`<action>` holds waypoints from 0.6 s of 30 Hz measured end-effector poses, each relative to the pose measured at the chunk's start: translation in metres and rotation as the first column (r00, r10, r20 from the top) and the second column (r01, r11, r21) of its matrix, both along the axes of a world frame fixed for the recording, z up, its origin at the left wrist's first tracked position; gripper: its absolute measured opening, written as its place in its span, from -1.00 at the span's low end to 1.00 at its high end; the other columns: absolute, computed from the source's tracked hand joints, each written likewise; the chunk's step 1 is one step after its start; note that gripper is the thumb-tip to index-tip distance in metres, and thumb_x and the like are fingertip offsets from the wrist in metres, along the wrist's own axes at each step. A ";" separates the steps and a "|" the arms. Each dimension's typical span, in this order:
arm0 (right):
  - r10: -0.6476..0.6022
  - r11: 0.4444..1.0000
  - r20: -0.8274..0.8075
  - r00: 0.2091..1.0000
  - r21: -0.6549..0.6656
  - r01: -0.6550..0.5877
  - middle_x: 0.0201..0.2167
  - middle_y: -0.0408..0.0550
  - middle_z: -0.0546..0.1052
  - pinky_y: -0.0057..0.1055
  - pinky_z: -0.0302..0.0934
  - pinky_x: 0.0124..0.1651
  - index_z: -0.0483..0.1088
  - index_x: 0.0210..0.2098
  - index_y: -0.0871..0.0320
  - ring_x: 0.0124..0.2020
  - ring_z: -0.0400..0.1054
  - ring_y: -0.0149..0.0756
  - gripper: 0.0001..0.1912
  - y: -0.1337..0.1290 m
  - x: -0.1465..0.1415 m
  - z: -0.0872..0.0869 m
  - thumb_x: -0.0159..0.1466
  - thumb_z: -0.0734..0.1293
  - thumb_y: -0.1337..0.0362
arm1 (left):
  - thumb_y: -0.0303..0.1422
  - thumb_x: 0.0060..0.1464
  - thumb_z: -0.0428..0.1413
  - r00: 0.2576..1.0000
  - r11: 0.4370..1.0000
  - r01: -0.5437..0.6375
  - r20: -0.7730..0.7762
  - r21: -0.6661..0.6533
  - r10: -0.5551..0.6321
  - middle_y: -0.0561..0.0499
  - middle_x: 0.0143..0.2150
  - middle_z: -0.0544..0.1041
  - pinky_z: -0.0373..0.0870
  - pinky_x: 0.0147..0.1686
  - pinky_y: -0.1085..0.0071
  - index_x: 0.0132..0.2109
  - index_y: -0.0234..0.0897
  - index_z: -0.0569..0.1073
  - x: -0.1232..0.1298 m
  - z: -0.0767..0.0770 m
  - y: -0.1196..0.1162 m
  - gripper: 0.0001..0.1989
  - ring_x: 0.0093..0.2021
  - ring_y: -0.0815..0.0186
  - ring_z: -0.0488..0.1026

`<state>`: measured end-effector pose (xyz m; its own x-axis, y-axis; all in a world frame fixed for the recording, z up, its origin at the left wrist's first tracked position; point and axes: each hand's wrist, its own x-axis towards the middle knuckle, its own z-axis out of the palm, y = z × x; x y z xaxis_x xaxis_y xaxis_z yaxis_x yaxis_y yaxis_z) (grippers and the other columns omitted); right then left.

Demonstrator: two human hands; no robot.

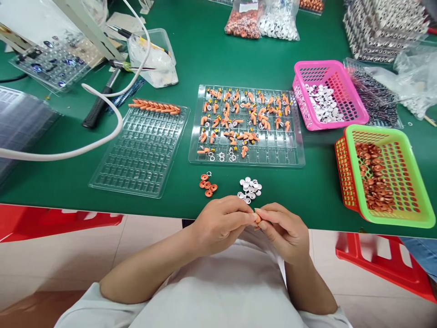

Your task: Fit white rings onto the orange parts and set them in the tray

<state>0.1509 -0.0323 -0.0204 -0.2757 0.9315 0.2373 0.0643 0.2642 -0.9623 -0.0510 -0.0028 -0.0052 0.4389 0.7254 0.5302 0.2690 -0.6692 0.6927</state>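
Note:
Both my hands meet at the table's front edge, pinching one small orange part (257,218) between the fingertips. My left hand (221,223) grips it from the left, and my right hand (285,230) from the right; the fingers cover most of it. Just beyond lies a loose pile of small white discs (250,187). Left of that pile are several orange-brown round caps (207,184) with a small white ring (209,174). Behind them a clear compartment tray (280,152) bears many curved orange parts (227,109) with small metal bits, plus some white rings.
A second clear tray (129,159) at left carries a row of orange parts (155,106). At right stand a pink basket (302,107) of white pieces and a green basket (414,177) of copper-coloured caps. A white cable (118,123), hammer (102,98) and filled bags (278,20) lie farther back.

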 end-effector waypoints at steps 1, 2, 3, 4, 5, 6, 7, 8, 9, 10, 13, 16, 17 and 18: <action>-0.005 1.000 0.003 1.000 0.003 0.005 -0.22 -0.01 0.58 -0.31 0.44 -0.31 0.46 0.12 -0.07 -0.25 0.49 -0.22 -0.54 0.000 -0.001 0.001 0.31 0.33 0.48 | -0.58 0.21 0.10 1.000 1.000 -0.003 -0.001 -0.001 0.003 -0.05 -0.30 0.61 0.51 -0.36 0.53 -0.16 -0.27 0.51 0.000 0.000 0.000 -0.84 -0.32 0.38 0.56; -0.009 1.000 0.004 1.000 0.005 0.009 -0.22 -0.02 0.58 -0.31 0.44 -0.30 0.46 0.12 -0.07 -0.24 0.48 -0.22 -0.54 0.000 -0.001 0.002 0.30 0.34 0.48 | -0.59 0.20 0.11 1.000 1.000 -0.006 0.001 -0.001 0.006 -0.05 -0.30 0.61 0.51 -0.36 0.53 -0.16 -0.28 0.51 0.000 0.000 -0.001 -0.84 -0.32 0.38 0.56; -0.013 1.000 0.003 1.000 0.007 0.013 -0.23 -0.02 0.59 -0.30 0.43 -0.29 0.46 0.12 -0.07 -0.24 0.48 -0.22 -0.53 0.000 -0.002 0.003 0.30 0.34 0.48 | -0.60 0.19 0.11 1.000 1.000 -0.011 0.005 0.001 0.011 -0.04 -0.30 0.61 0.50 -0.36 0.53 -0.16 -0.28 0.50 0.000 0.001 -0.001 -0.84 -0.31 0.38 0.56; -0.016 1.000 -0.001 1.000 0.005 0.016 -0.23 -0.03 0.59 -0.30 0.43 -0.28 0.46 0.12 -0.07 -0.23 0.48 -0.22 -0.54 -0.001 -0.002 0.003 0.30 0.34 0.48 | -0.60 0.19 0.12 1.000 1.000 -0.016 0.012 0.006 0.016 -0.04 -0.30 0.61 0.50 -0.36 0.53 -0.17 -0.28 0.49 0.001 0.001 -0.001 -0.85 -0.31 0.38 0.56; -0.022 1.000 -0.004 1.000 0.001 0.022 -0.24 -0.03 0.59 -0.30 0.42 -0.27 0.46 0.12 -0.07 -0.23 0.48 -0.21 -0.54 -0.001 -0.003 0.003 0.30 0.34 0.48 | -0.60 0.18 0.12 1.000 1.000 -0.022 0.020 0.012 0.022 -0.04 -0.30 0.61 0.50 -0.35 0.53 -0.17 -0.29 0.48 0.001 0.001 -0.001 -0.85 -0.31 0.38 0.56; -0.029 1.000 -0.005 1.000 -0.007 0.029 -0.24 -0.03 0.59 -0.30 0.42 -0.27 0.46 0.11 -0.06 -0.23 0.48 -0.21 -0.55 -0.002 -0.003 0.003 0.30 0.34 0.48 | -0.60 0.18 0.12 0.999 0.999 -0.027 0.025 0.020 0.027 -0.04 -0.30 0.60 0.51 -0.34 0.53 -0.18 -0.29 0.48 0.002 0.000 -0.001 -0.85 -0.31 0.37 0.56; -0.039 0.999 -0.002 0.999 -0.016 0.039 -0.24 -0.03 0.59 -0.29 0.42 -0.26 0.46 0.10 -0.06 -0.22 0.48 -0.21 -0.56 -0.002 -0.004 0.002 0.30 0.34 0.48 | -0.60 0.18 0.12 0.999 0.999 -0.032 0.027 0.029 0.032 -0.04 -0.31 0.60 0.51 -0.34 0.52 -0.18 -0.29 0.47 0.002 0.000 -0.002 -0.86 -0.31 0.37 0.56; -0.050 0.998 0.002 0.999 -0.025 0.050 -0.23 -0.03 0.59 -0.28 0.43 -0.24 0.47 0.09 -0.06 -0.21 0.48 -0.20 -0.57 -0.003 -0.005 0.002 0.30 0.34 0.48 | -0.59 0.18 0.13 0.999 0.999 -0.036 0.025 0.041 0.035 -0.05 -0.31 0.60 0.52 -0.34 0.51 -0.19 -0.30 0.47 0.002 -0.001 -0.002 -0.88 -0.31 0.36 0.56; -0.060 0.998 0.010 0.998 -0.033 0.060 -0.22 -0.03 0.59 -0.27 0.43 -0.23 0.47 0.08 -0.06 -0.20 0.48 -0.20 -0.58 -0.004 -0.005 0.001 0.30 0.34 0.48 | -0.58 0.19 0.13 0.999 0.998 -0.038 0.017 0.056 0.037 -0.07 -0.32 0.59 0.53 -0.33 0.50 -0.19 -0.31 0.47 0.002 -0.002 -0.002 -0.90 -0.31 0.35 0.56; -0.070 0.997 0.017 0.997 -0.038 0.071 -0.21 -0.02 0.58 -0.27 0.43 -0.21 0.47 0.07 -0.06 -0.19 0.48 -0.20 -0.58 -0.004 -0.006 0.001 0.30 0.34 0.48 | -0.57 0.20 0.12 0.999 0.996 -0.041 0.007 0.075 0.041 -0.08 -0.33 0.59 0.53 -0.33 0.48 -0.20 -0.32 0.47 0.003 -0.002 -0.002 -0.91 -0.31 0.34 0.57; -0.100 0.994 0.045 0.994 -0.028 0.101 -0.17 -0.02 0.59 -0.27 0.44 -0.18 0.47 0.06 -0.05 -0.17 0.49 -0.21 -0.59 -0.006 -0.008 0.002 0.31 0.32 0.50 | -0.55 0.22 0.10 0.999 0.991 -0.047 -0.022 0.126 0.050 -0.10 -0.32 0.60 0.54 -0.34 0.46 -0.18 -0.33 0.47 0.002 -0.005 -0.002 -0.92 -0.32 0.32 0.56; -0.139 0.990 0.082 0.987 0.000 0.139 -0.16 -0.01 0.60 -0.27 0.45 -0.16 0.48 0.05 -0.02 -0.15 0.50 -0.20 -0.60 -0.007 -0.011 0.003 0.31 0.32 0.50 | -0.55 0.23 0.08 0.999 0.988 -0.037 -0.032 0.153 0.043 -0.12 -0.28 0.62 0.57 -0.30 0.44 -0.13 -0.33 0.47 0.002 -0.007 -0.001 -0.89 -0.29 0.31 0.58; -0.149 0.989 0.092 0.985 0.009 0.149 -0.16 -0.01 0.60 -0.27 0.45 -0.16 0.48 0.05 -0.02 -0.15 0.50 -0.20 -0.61 -0.007 -0.011 0.003 0.31 0.32 0.51 | -0.55 0.23 0.08 0.999 0.987 -0.033 -0.036 0.160 0.039 -0.13 -0.27 0.62 0.57 -0.28 0.42 -0.12 -0.33 0.47 0.002 -0.007 -0.001 -0.88 -0.27 0.30 0.59; -0.155 0.988 0.099 0.983 0.017 0.154 -0.17 0.00 0.60 -0.27 0.45 -0.16 0.48 0.05 -0.01 -0.14 0.50 -0.20 -0.60 -0.007 -0.012 0.003 0.31 0.32 0.51 | -0.55 0.23 0.08 0.999 0.986 -0.029 -0.041 0.166 0.036 -0.14 -0.26 0.63 0.58 -0.27 0.40 -0.11 -0.34 0.47 0.002 -0.008 -0.001 -0.87 -0.26 0.29 0.59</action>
<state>0.1387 -0.0397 -0.0174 -0.1516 0.9626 0.2247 0.2008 0.2526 -0.9465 -0.0491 -0.0034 -0.0131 0.4418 0.6433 0.6252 0.3199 -0.7641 0.5602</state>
